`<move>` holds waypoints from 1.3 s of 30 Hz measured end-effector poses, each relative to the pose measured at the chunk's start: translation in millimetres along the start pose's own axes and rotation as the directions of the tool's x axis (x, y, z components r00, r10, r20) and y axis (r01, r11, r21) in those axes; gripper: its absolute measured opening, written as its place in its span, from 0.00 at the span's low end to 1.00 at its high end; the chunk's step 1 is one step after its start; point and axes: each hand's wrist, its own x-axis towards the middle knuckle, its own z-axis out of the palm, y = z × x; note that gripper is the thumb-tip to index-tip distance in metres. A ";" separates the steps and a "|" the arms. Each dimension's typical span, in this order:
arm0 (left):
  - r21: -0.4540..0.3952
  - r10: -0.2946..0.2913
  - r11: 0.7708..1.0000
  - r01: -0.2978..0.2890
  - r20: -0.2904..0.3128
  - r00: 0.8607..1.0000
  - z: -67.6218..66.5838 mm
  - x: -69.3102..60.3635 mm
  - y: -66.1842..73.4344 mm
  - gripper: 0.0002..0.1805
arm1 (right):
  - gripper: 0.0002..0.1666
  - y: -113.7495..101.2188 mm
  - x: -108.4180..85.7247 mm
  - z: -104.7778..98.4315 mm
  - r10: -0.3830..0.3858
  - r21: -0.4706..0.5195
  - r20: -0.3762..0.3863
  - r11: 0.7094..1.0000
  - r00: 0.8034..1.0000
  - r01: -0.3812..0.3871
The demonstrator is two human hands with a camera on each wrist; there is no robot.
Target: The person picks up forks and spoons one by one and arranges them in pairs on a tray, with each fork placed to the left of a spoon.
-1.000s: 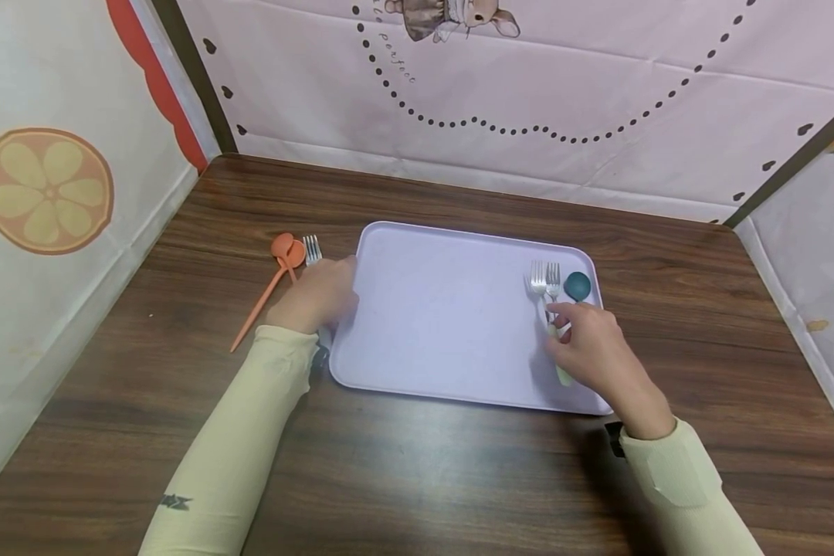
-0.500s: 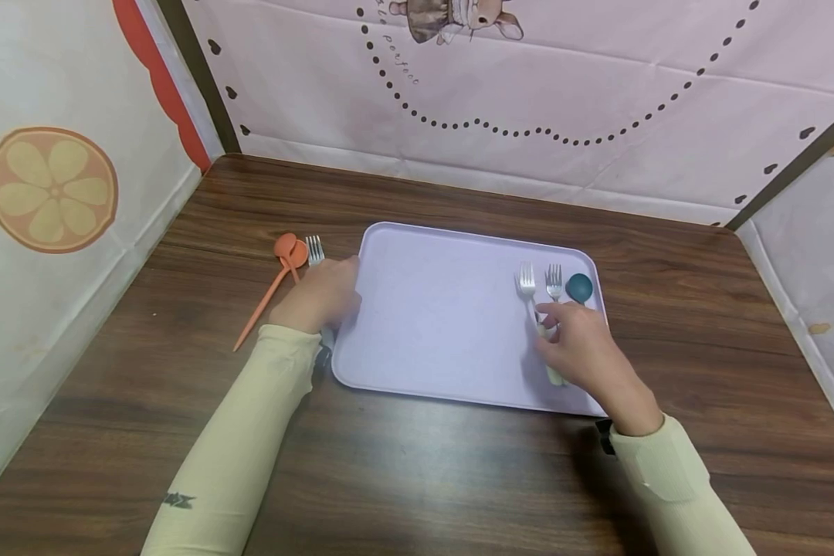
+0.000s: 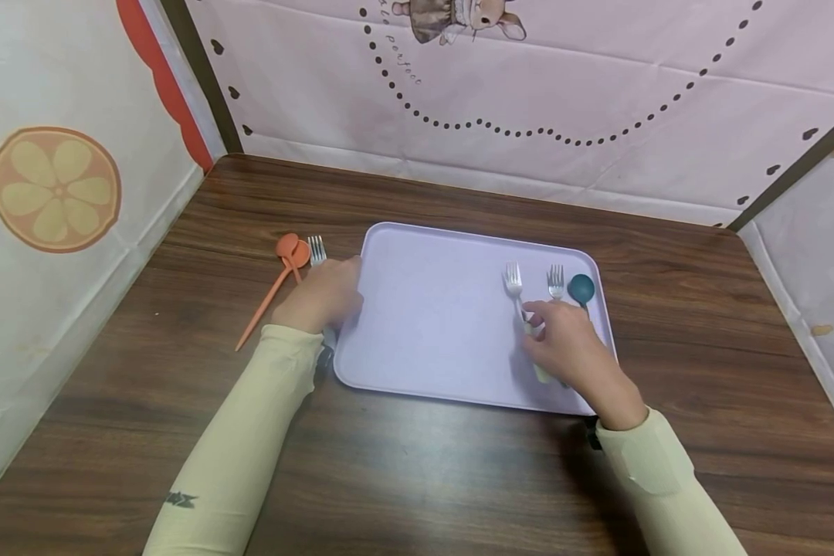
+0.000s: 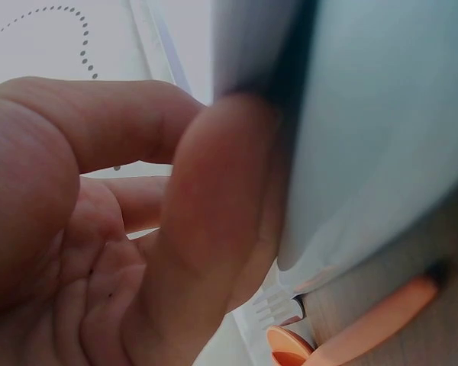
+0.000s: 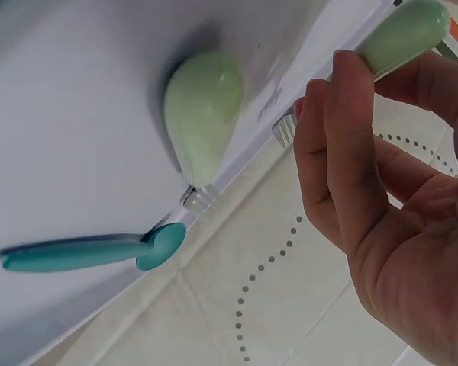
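Wood-grain counter (image 3: 424, 471) bears a lilac tray (image 3: 424, 309). Right hand (image 3: 568, 340) pinches a green-handled fork (image 5: 406, 36) at the tray's right half; left hand (image 3: 323, 293) at left rim, grip undetermined. Fork judged light, rigid, smooth; handle advised.

The left arm (image 3: 232, 440) slants far and right, the right arm (image 3: 667, 475) far and left; the left hand (image 3: 322, 293) bends its fingers, the right hand (image 3: 571, 340) pinches thumb against fingers.
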 end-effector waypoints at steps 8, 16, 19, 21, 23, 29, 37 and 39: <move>0.010 -0.006 1.000 0.006 -0.004 1.000 0.1 -0.4 0.5 0.20 | 0.23 -5.9 3.3 4.7 -0.017 -0.004 0.005 1.000 1.000 0.017; 0.022 0.000 1.000 0.000 -0.014 1.000 0.8 -0.4 0.7 0.18 | 0.23 -23.8 3.2 13.6 0.025 0.030 0.041 0.999 0.999 -0.026; 0.022 0.003 1.000 -0.002 -0.013 1.000 1.5 0.4 0.7 0.17 | 0.20 -30.0 2.8 18.8 -0.011 0.016 0.021 1.000 1.000 0.010; 0.024 0.003 1.000 -0.002 -0.015 1.000 1.4 0.3 0.8 0.17 | 0.17 -33.8 3.3 22.6 -0.047 -0.002 0.000 0.999 0.999 0.047; 0.027 0.004 1.000 -0.004 -0.017 1.000 0.7 -0.3 1.2 0.17 | 0.16 -38.4 4.1 26.3 -0.070 -0.011 -0.011 0.997 0.997 0.070; 0.035 -0.002 0.999 0.002 -0.009 1.000 -0.9 -1.0 1.5 0.19 | 0.16 -53.7 7.8 35.4 -0.032 -0.022 0.032 0.999 0.999 0.033; 0.022 0.004 1.000 -0.003 -0.008 1.000 -0.3 -0.2 -0.5 0.17 | 0.23 -64.0 -8.9 36.2 -0.070 -0.059 0.031 0.996 0.997 0.072; 0.027 0.009 1.000 -0.009 -0.012 1.000 -0.6 -0.2 0.0 0.17 | 0.23 -62.2 -18.6 36.0 -0.097 -0.072 0.046 0.992 0.994 0.100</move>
